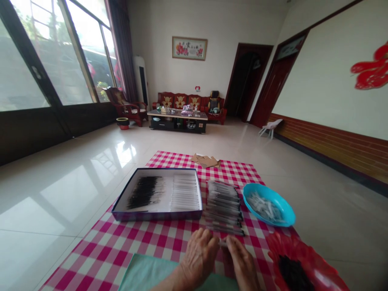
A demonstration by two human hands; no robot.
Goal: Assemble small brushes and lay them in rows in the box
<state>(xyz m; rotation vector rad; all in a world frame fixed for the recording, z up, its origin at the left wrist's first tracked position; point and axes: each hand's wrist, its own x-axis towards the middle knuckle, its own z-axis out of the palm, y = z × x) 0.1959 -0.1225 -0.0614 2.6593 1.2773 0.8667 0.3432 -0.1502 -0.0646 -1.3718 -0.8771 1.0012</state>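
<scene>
**Your hands pinch small pale piece at near edge of checked cloth**

Your L hand [198,256] and R hand [241,262] are close together at the near edge of the pink-and-white checked cloth [91,258]. The fingertips of both meet on a small pale piece [223,242], so the hands look clamped on it. It is very small and partly hidden by your fingers, so its exact kind is hard to make out.

Just ahead of your hands, nearly touching the R fingers, is a stack of thin pens [223,208], laid side by side w/ dark and clear parts. To the left of it sits a shallow white box [156,212] w/ dark blue rim. Inside are black pens [144,192] in one group and clear pens [184,192] in another, but each single pen is too blurred to count.

Right of the stack, a glossy blue plastic bowl [268,205] holds many small whitish pieces [262,207]. At the near R corner, a red flower-shaped dish [306,252] with dark contents [292,275] is cut off by the frame. A smooth teal cloth [151,275] lies under your L forearm, also cut off.
</scene>
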